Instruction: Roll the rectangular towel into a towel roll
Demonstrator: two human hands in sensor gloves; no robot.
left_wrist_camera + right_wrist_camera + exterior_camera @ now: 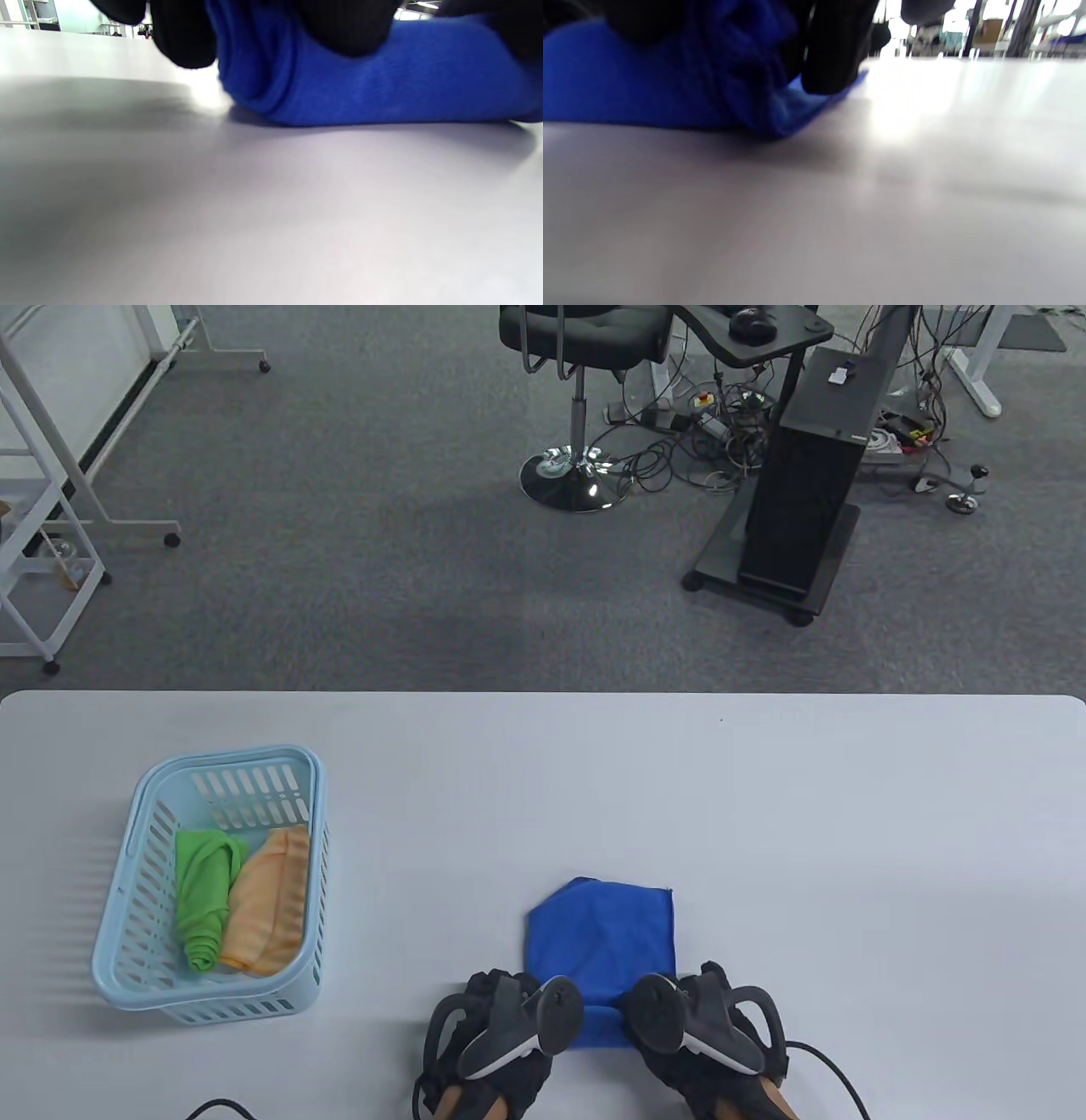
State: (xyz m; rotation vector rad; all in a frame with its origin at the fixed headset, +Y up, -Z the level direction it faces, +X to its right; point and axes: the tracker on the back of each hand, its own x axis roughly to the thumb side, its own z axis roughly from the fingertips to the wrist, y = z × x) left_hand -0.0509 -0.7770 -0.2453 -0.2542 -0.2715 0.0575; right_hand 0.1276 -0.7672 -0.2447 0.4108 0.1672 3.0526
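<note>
Towel near-centre on surface, near edge rolled. Left hand, right hand grip pressing roll ends. Risk: uneven push, skewed, loose roll.

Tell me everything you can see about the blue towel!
The blue towel looks like soft, fuzzy cloth. It lies on the white table, its far part flat with one far corner folded in. Its near edge is rolled into a thick tube. The left hand and right hand press on the roll's two ends.
</note>
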